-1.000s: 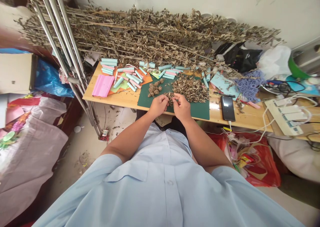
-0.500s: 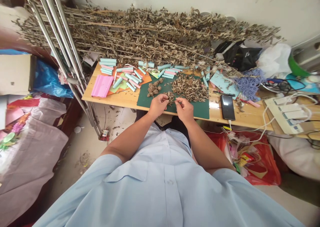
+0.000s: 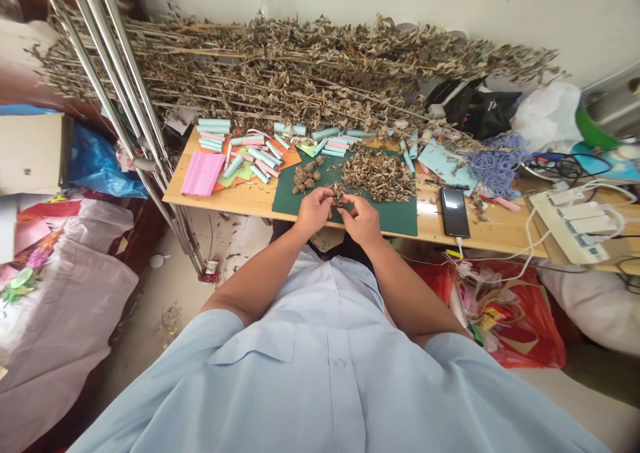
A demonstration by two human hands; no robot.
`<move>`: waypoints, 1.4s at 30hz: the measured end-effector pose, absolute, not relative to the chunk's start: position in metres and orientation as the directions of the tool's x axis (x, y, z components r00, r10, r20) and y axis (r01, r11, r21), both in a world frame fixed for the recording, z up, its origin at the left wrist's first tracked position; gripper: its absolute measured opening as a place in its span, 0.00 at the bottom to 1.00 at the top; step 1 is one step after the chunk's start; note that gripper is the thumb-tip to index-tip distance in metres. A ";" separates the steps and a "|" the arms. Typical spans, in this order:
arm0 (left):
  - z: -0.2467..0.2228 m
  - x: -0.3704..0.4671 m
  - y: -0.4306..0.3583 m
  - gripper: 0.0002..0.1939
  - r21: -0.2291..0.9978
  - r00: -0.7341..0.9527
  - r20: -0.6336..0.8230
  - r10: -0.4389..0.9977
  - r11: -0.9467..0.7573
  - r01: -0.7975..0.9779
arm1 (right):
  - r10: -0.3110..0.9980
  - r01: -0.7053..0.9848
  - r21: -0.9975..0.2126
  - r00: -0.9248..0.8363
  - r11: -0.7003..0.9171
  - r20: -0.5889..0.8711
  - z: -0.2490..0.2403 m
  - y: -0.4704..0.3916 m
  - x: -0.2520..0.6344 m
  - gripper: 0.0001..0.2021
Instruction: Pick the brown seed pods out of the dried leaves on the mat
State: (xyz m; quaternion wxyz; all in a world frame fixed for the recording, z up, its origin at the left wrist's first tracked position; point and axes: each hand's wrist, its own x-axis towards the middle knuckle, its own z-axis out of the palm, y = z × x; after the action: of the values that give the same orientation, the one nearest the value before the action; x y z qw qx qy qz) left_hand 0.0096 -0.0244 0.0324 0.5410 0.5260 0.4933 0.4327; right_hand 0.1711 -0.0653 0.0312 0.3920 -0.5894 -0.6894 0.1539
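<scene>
Between my hands, above the front of the green cutting mat (image 3: pixel 400 221), is a small clump of dried leaves (image 3: pixel 337 192). My left hand (image 3: pixel 316 211) pinches the clump from the left, fingers closed. From the right, my right hand (image 3: pixel 361 218) closes on the same clump, thumb and fingertips together. A loose heap of dried leaves (image 3: pixel 377 174) lies on the mat just beyond my right hand. Several rolled brown balls of leaf (image 3: pixel 306 176) sit together beyond my left hand. The exact fingertip contact is too small to make out.
Rolled blue and pink paper tubes (image 3: pixel 260 154) and a pink paper packet (image 3: pixel 203 173) lie on the left of the table. Long dried leafy stalks (image 3: pixel 300 66) span the back. To the right are a phone (image 3: pixel 455 212), purple yarn (image 3: pixel 500 163) and a power strip (image 3: pixel 570 223). Metal poles (image 3: pixel 125 100) stand left.
My right hand has moved left, from apart beside the clump to closing on it. My left hand stays nearly in place, still pinching.
</scene>
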 end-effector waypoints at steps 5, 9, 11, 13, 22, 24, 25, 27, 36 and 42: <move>0.034 0.009 -0.026 0.08 0.994 0.145 -0.089 0.985 0.079 0.079 | 0.938 0.765 -0.599 -0.018 0.235 0.345 0.030 -0.059 0.165 0.21; 0.034 0.008 -0.026 0.08 0.994 0.168 -0.081 0.982 0.067 0.089 | 0.930 0.735 -0.638 0.029 0.230 0.368 0.028 -0.055 0.165 0.19; 0.032 0.007 -0.026 0.08 0.995 0.193 -0.056 0.980 0.040 0.087 | 0.927 0.699 -0.682 0.070 0.217 0.368 0.027 -0.054 0.166 0.18; 0.031 0.007 -0.026 0.08 0.996 0.229 -0.030 0.973 0.010 0.088 | 0.928 0.644 -0.741 0.125 0.193 0.351 0.027 -0.053 0.167 0.18; 0.036 0.006 -0.027 0.10 0.987 0.261 0.009 0.965 -0.050 0.151 | 0.957 0.397 -0.905 0.166 0.154 0.236 0.028 -0.050 0.161 0.19; 0.042 0.004 -0.029 0.09 0.981 0.279 0.017 0.960 -0.070 0.182 | 0.959 0.394 -0.904 0.145 0.169 0.243 0.030 -0.050 0.159 0.19; 0.044 0.004 -0.029 0.10 0.977 0.285 0.022 0.958 -0.081 0.196 | 0.959 0.398 -0.900 0.137 0.175 0.247 0.031 -0.051 0.158 0.19; 0.047 0.003 -0.030 0.11 0.972 0.285 0.027 0.958 -0.092 0.218 | 0.959 0.415 -0.892 0.126 0.181 0.253 0.032 -0.051 0.158 0.19; 0.047 0.003 -0.031 0.10 0.969 0.282 0.028 0.959 -0.095 0.226 | 0.965 0.380 -0.916 0.169 0.126 0.203 0.032 -0.053 0.155 0.19; 0.044 0.004 -0.030 0.10 0.972 0.281 0.035 0.959 -0.098 0.215 | 0.960 0.339 -0.938 0.229 0.078 0.163 0.034 -0.051 0.151 0.18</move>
State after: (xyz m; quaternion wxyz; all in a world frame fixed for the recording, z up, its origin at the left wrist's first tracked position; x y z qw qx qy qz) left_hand 0.0035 -0.0302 0.0441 0.4871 0.6352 0.4621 0.3817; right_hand 0.1510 -0.0514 0.0336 0.5002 -0.6037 -0.5375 0.3104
